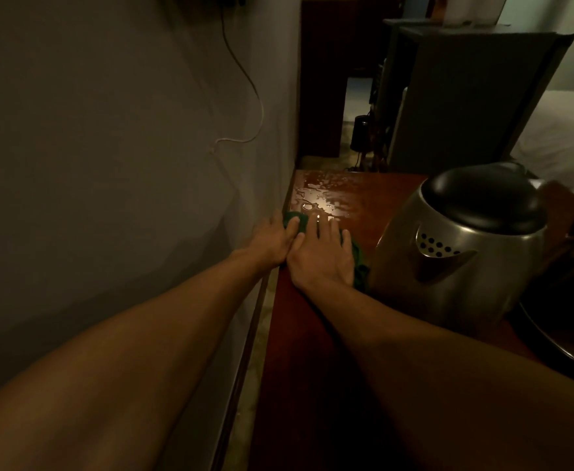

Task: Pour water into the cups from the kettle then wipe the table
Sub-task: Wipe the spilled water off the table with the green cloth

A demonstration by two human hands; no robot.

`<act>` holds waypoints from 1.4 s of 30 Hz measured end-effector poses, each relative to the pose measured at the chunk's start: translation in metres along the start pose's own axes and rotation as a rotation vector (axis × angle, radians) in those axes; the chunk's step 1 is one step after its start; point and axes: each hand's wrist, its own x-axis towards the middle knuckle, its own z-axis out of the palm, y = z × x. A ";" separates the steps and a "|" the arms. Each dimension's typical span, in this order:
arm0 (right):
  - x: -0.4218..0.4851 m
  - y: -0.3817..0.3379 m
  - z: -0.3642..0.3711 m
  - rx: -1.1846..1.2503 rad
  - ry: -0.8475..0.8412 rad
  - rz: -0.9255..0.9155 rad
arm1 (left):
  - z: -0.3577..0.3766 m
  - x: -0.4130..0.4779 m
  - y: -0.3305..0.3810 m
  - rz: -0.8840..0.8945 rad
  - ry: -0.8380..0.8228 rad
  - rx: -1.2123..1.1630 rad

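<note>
Two bare forearms are extended over the near table (313, 334), a dark tray (557, 338) lying at the near right. The kettle (466, 253) is stood upright, lid closed, on the right of the table, just beside the right hand (323, 256). That hand is laid flat, fingers straight and spread, pressed on the green cloth (296, 217). The left hand (272, 237) is pressed on the cloth's left part at the table's left edge against the wall (109, 164), fingers extended, thumbs of both hands touching. Spilled water (319, 195) is pooled just beyond the fingertips, spread to the far end. Wipe step is judged to be under way, with the puddle not yet taken up. Risks: water could be shoved off the far or left edge if the cloth is pushed fast rather than blotted; the kettle could be knocked by the right wrist if the stroke is swung right; smears could be left if the cloth gets saturated. Count: two hands, one cloth, one kettle, one tray, one puddle area. No cups are seen in view; whether they were filled cannot be told.
</note>
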 end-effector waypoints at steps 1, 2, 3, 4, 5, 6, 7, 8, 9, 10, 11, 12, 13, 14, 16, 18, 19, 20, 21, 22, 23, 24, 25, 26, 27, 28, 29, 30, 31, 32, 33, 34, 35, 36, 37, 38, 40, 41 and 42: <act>-0.004 0.001 -0.002 -0.005 -0.022 -0.001 | 0.000 -0.007 0.000 0.041 0.009 -0.063; -0.009 0.002 -0.004 -0.004 -0.048 -0.001 | 0.002 -0.013 -0.002 0.070 0.024 -0.142; -0.015 0.003 -0.006 0.003 -0.068 -0.003 | 0.004 -0.020 -0.002 0.079 0.017 -0.199; -0.021 0.003 -0.008 0.012 -0.080 -0.008 | 0.003 -0.028 -0.001 0.079 0.003 -0.232; -0.029 0.003 -0.010 0.021 -0.092 -0.014 | 0.004 -0.033 -0.002 0.078 -0.007 -0.238; -0.037 0.003 -0.012 0.032 -0.106 -0.021 | 0.004 -0.042 0.000 0.074 -0.013 -0.246; -0.045 0.003 -0.014 0.043 -0.119 -0.029 | 0.004 -0.051 0.002 0.068 -0.021 -0.270; -0.054 0.003 -0.015 0.054 -0.128 -0.038 | 0.003 -0.062 0.004 0.063 -0.031 -0.295; -0.063 0.002 -0.017 0.063 -0.131 -0.045 | 0.003 -0.074 0.006 0.054 -0.037 -0.324; -0.073 0.001 -0.018 0.071 -0.125 -0.052 | 0.003 -0.087 0.009 0.036 -0.034 -0.354; -0.082 0.000 -0.020 0.076 -0.118 -0.057 | 0.004 -0.097 0.010 0.004 -0.028 -0.392; -0.092 -0.001 -0.022 0.078 -0.115 -0.060 | 0.004 -0.108 0.011 -0.030 -0.018 -0.424; -0.101 -0.002 -0.023 0.078 -0.118 -0.063 | 0.006 -0.116 0.012 -0.071 -0.017 -0.451; -0.109 -0.002 -0.025 0.079 -0.122 -0.065 | 0.005 -0.126 0.015 -0.090 -0.011 -0.466; -0.122 -0.001 -0.028 0.093 -0.123 -0.058 | 0.005 -0.138 0.016 -0.106 0.009 -0.479; -0.133 0.001 -0.032 0.120 -0.109 -0.039 | 0.003 -0.151 0.017 -0.116 0.039 -0.463; -0.139 0.003 -0.035 0.132 -0.094 -0.030 | 0.003 -0.157 0.017 -0.116 0.073 -0.435; -0.146 0.003 -0.037 0.148 -0.073 -0.021 | 0.001 -0.165 0.018 -0.116 0.121 -0.412; -0.153 0.004 -0.040 0.164 -0.052 -0.015 | 0.001 -0.170 0.018 -0.119 0.165 -0.386; -0.161 0.005 -0.043 0.175 -0.034 -0.015 | 0.000 -0.179 0.020 -0.120 0.213 -0.370; -0.168 0.006 -0.044 0.181 -0.023 -0.017 | 0.000 -0.185 0.022 -0.114 0.239 -0.347; -0.174 0.007 -0.046 0.182 -0.018 -0.019 | 0.000 -0.193 0.025 -0.098 0.266 -0.333; -0.181 0.009 -0.047 0.180 -0.016 -0.021 | 0.001 -0.199 0.027 -0.080 0.279 -0.309; -0.188 0.012 -0.048 0.171 -0.019 -0.023 | 0.000 -0.206 0.030 -0.056 0.301 -0.290; -0.195 0.015 -0.050 0.160 -0.026 -0.021 | 0.000 -0.212 0.032 -0.040 0.300 -0.265; -0.203 0.018 -0.051 0.149 -0.039 -0.017 | 0.000 -0.219 0.035 -0.022 0.297 -0.243; -0.211 0.022 -0.053 0.135 -0.059 -0.010 | 0.003 -0.224 0.036 -0.013 0.274 -0.228; -0.219 0.027 -0.056 0.115 -0.086 -0.002 | 0.005 -0.230 0.036 -0.003 0.245 -0.233; -0.226 0.030 -0.058 0.096 -0.115 0.006 | 0.008 -0.235 0.037 0.002 0.211 -0.246; -0.233 0.034 -0.061 0.083 -0.139 0.018 | 0.011 -0.242 0.039 0.018 0.181 -0.249; -0.239 0.036 -0.063 0.079 -0.160 0.035 | 0.015 -0.247 0.039 0.039 0.149 -0.235; -0.245 0.038 -0.066 0.079 -0.178 0.055 | 0.020 -0.252 0.040 0.065 0.125 -0.206; -0.250 0.040 -0.069 0.078 -0.193 0.078 | 0.024 -0.256 0.041 0.085 0.098 -0.170; -0.255 0.041 -0.073 0.076 -0.205 0.103 | 0.027 -0.260 0.044 0.095 0.070 -0.130; -0.260 0.041 -0.075 0.074 -0.216 0.125 | 0.029 -0.265 0.047 0.091 0.034 -0.088; -0.265 0.042 -0.078 0.071 -0.229 0.143 | 0.031 -0.269 0.050 0.096 0.003 -0.037; -0.276 0.045 -0.082 0.062 -0.250 0.169 | 0.034 -0.277 0.055 0.121 -0.045 0.119; -0.281 0.046 -0.083 0.057 -0.258 0.180 | 0.036 -0.282 0.057 0.121 -0.060 0.197; -0.286 0.048 -0.085 0.058 -0.263 0.191 | 0.038 -0.287 0.059 0.105 -0.069 0.244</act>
